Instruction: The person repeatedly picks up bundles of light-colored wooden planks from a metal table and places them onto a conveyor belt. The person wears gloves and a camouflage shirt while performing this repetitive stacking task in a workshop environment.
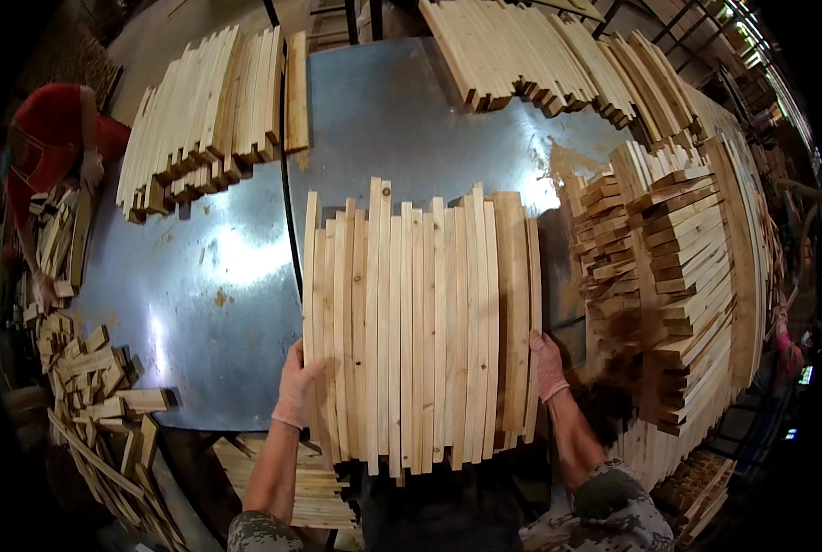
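Grip: spread wide, the left hand (296,386) and the right hand (547,366) clasping opposite sides of a row of wooden strips (420,331).
Left thumb: laid over the outermost strips, below their mid-length.
Right fingers: against the outer right edge, at a similar level.
Strips: packed side by side, pointing away from the body, ends uneven; near ends jut past the table's near edge, and whether the row rests on anything I cannot tell.
Metal table (374,120): shiny, spreading beyond and to the left.
Far side: one stack of strips (213,101) at left, another stack (530,55) at right.
Right side: a tall woodpile (687,267), near the right hand.
Left edge: loose offcuts (98,377), and a co-worker in red (52,129) reaching down beside them.
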The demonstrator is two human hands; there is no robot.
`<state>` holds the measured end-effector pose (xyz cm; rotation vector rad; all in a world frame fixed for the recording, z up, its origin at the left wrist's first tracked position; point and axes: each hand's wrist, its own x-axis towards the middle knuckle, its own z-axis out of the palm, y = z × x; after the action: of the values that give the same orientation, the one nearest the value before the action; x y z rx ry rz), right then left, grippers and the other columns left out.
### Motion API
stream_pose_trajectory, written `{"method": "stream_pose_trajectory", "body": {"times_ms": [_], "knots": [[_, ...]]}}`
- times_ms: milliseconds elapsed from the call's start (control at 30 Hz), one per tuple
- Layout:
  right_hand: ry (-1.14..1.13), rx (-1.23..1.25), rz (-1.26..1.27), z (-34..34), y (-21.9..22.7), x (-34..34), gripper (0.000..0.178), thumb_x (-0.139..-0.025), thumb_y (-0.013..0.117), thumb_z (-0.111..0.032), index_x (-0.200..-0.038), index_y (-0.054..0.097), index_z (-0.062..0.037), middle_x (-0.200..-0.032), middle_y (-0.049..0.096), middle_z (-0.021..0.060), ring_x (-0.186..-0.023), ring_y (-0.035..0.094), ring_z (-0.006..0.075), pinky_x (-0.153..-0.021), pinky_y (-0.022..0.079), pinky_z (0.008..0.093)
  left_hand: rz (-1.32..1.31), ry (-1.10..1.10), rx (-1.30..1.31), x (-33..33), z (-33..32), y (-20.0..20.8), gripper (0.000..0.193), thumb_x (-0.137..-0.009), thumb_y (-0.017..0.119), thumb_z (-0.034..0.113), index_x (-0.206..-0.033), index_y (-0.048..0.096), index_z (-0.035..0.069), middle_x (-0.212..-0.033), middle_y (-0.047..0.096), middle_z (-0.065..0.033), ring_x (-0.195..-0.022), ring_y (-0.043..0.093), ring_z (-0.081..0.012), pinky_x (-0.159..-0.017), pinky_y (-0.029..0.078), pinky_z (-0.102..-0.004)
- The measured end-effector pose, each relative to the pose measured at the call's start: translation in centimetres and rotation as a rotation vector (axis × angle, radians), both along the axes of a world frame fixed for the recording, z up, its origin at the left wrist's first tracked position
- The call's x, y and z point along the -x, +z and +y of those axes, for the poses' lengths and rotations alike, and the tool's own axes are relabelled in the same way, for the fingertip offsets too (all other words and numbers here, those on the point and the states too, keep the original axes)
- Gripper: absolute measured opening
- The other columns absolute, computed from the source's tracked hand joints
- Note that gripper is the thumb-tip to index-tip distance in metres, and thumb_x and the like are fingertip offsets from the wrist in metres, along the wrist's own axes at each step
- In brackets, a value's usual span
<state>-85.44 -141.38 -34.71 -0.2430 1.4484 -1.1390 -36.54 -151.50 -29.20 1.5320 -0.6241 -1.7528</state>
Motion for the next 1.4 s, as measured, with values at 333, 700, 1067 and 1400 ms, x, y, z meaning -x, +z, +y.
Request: {"method": "stream_pose_trajectory", "body": {"times_ms": [333,700,1067,1400], "knots": [[0.086,-0.131,-0.26,2.9,-0.6,1.9,0.058,-0.106,0.065,-0.045,-0.144,0.062,-0.0014,-0.128,0.071,0.0061,-0.112,0.07,0.0212,-0.096,0.058,0.0369,0.142,-0.147,-0.151,-0.4,1.6,-2.0,0.087,-0.078,0.088,0.019,-0.153,0.048,-0.001,-0.136,0.065,-0.0145,-0.12,0.066,-0.0255,-0.105,0.054,-0.0399],[0.13,-0.058,-0.497,3.4,-2.7,4.4,0.053,-0.1,0.073,-0.038,-0.135,0.067,0.001,-0.123,0.075,0.0103,-0.106,0.075,0.0238,-0.09,0.063,0.04,0.174,-0.088,-0.171,0.8,5.0,-2.1,0.087,-0.073,0.088,0.02,-0.149,0.053,-0.005,-0.135,0.067,-0.0147,-0.12,0.067,-0.0268,-0.105,0.054,-0.0405],[0.25,-0.105,-0.617,2.5,4.3,1.7,0.073,-0.093,0.075,-0.036,-0.152,0.052,-0.0015,-0.146,0.063,0.0168,-0.128,0.063,0.0356,-0.109,0.054,0.0505,0.246,0.111,-0.016,-1.4,14.2,2.5,0.084,-0.081,0.087,0.013,-0.156,0.05,0.002,-0.141,0.065,-0.0071,-0.122,0.064,-0.0177,-0.101,0.053,-0.0349],[0.787,0.009,-0.416,-3.7,9.3,-4.0,0.067,-0.1,0.07,-0.043,-0.148,0.054,0.0014,-0.134,0.069,0.0169,-0.116,0.069,0.033,-0.098,0.059,0.0461,0.163,0.485,0.154,-5.1,33.4,16.2,0.084,-0.085,0.08,0.012,-0.161,0.045,0.006,-0.143,0.062,-0.0048,-0.129,0.058,-0.0163,-0.108,0.049,-0.0345]]}}
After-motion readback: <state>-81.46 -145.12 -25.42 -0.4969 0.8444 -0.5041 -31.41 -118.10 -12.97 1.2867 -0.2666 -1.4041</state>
